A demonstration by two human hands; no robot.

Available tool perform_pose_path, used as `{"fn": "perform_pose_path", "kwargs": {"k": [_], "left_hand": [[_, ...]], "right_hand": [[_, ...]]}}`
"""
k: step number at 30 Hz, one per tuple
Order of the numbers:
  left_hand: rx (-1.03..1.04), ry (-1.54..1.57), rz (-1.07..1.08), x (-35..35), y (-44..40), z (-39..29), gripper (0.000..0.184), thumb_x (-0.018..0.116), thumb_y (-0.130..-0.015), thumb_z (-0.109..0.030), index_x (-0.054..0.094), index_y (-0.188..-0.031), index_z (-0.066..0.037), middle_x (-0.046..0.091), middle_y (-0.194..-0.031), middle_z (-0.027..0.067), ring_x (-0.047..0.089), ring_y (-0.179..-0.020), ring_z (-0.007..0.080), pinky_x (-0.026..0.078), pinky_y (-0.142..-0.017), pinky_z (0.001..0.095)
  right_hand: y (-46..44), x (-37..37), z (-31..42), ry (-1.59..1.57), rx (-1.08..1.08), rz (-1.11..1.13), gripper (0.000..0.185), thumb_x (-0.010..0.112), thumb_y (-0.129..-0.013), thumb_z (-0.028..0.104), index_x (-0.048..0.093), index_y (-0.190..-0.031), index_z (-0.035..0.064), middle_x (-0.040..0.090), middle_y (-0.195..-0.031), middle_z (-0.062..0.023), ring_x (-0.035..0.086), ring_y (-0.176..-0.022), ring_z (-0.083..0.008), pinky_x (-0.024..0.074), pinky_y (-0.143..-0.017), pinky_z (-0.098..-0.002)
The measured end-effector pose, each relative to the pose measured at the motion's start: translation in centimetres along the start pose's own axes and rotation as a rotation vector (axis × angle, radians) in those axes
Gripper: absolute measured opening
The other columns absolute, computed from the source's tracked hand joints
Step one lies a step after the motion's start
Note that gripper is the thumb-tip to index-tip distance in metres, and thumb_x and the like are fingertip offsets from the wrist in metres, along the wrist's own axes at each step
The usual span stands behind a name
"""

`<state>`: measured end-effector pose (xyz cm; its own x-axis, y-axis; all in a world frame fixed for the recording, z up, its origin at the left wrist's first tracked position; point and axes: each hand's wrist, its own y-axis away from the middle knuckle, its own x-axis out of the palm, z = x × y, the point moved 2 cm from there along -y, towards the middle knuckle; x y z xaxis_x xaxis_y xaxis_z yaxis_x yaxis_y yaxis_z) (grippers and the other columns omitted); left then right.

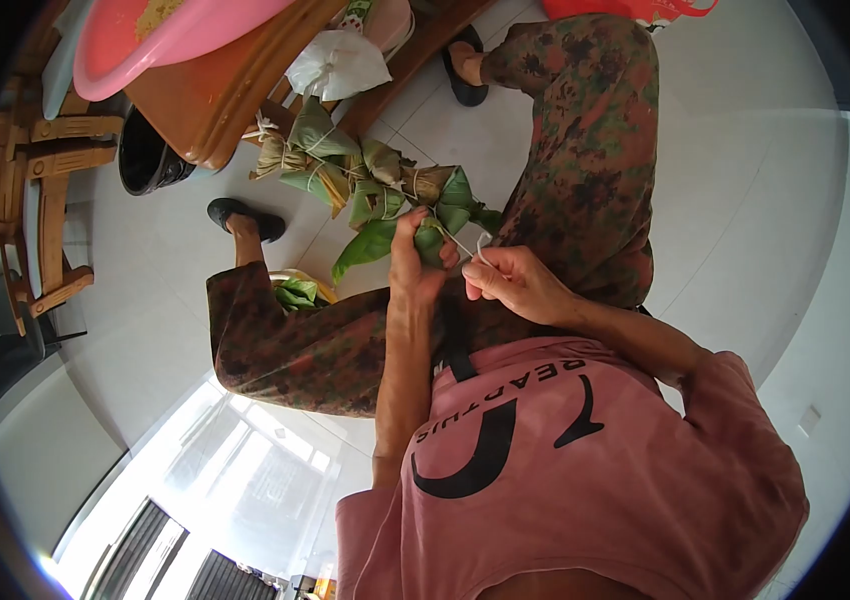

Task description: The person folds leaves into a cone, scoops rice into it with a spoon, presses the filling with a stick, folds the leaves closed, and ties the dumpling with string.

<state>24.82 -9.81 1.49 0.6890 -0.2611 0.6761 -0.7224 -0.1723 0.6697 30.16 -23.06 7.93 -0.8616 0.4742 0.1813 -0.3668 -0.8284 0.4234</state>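
My left hand (pixel 419 262) is wrapped round a green leaf parcel (pixel 430 240), and a long leaf (pixel 363 250) sticks out to its left. White string (pixel 483 245) runs from the parcel to my right hand (pixel 507 280), whose fingers are pinched on it. Just beyond my hands hangs a bunch of several tied leaf parcels (pixel 375 195), some green and some tan, bound with pale string. The bunch reaches up toward the wooden table edge.
A pink basin (pixel 105 50) stands on the wooden table (pixel 205 110). Beside it is a white plastic bag (pixel 338 66). Below are a dark bin (pixel 145 155) and a container with green leaves (pixel 297 294). Wooden chairs (pixel 65 160) stand left; a red bag (pixel 605 8) lies at the top.
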Motion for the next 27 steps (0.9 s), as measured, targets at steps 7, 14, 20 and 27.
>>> {"fn": "perform_pose_path", "kwargs": {"k": [7,14,20,27], "left_hand": [[0.099,-0.175,-0.049,-1.2,2.5,-0.3,0.031,0.059,-0.079,-0.036,0.053,-0.085,-0.006,0.052,-0.069,0.0050,0.051,-0.061,0.0170,0.041,-0.051,0.0326],[0.078,-0.209,-0.030,-1.0,3.2,0.3,0.035,0.059,-0.081,-0.038,0.054,-0.088,-0.005,0.052,-0.072,0.0036,0.050,-0.063,0.0144,0.041,-0.051,0.0295],[0.035,-0.247,0.125,-1.3,2.2,-0.8,0.041,0.066,-0.075,-0.036,0.055,-0.098,-0.004,0.057,-0.079,0.0037,0.050,-0.062,0.0124,0.040,-0.055,0.0240],[0.373,-0.725,-0.265,1.4,0.6,0.9,0.039,0.076,-0.067,-0.029,0.061,-0.084,0.003,0.057,-0.069,0.0009,0.048,-0.057,0.0082,0.038,-0.052,0.0224]], "right_hand": [[-0.5,0.0,0.2,-0.091,0.004,0.017,0.036,0.044,-0.092,0.032,0.054,-0.072,0.0044,0.040,-0.059,0.0058,0.033,-0.054,-0.0024,0.0267,-0.048,-0.0203],[0.0,0.2,0.5,0.020,-0.024,0.056,0.033,0.043,-0.093,0.028,0.052,-0.073,0.0042,0.041,-0.060,0.0055,0.032,-0.054,-0.0025,0.0276,-0.049,-0.0200],[-0.6,-0.9,-1.0,-0.715,-0.097,0.048,0.031,0.042,-0.094,0.029,0.044,-0.070,0.0091,0.029,-0.054,0.0063,0.024,-0.049,-0.0057,0.0255,-0.049,-0.0225],[-0.4,-0.3,-0.5,-0.632,-0.036,-0.080,0.035,0.042,-0.094,0.032,0.045,-0.068,0.0086,0.029,-0.055,0.0069,0.024,-0.049,-0.0048,0.0245,-0.049,-0.0214]]}}
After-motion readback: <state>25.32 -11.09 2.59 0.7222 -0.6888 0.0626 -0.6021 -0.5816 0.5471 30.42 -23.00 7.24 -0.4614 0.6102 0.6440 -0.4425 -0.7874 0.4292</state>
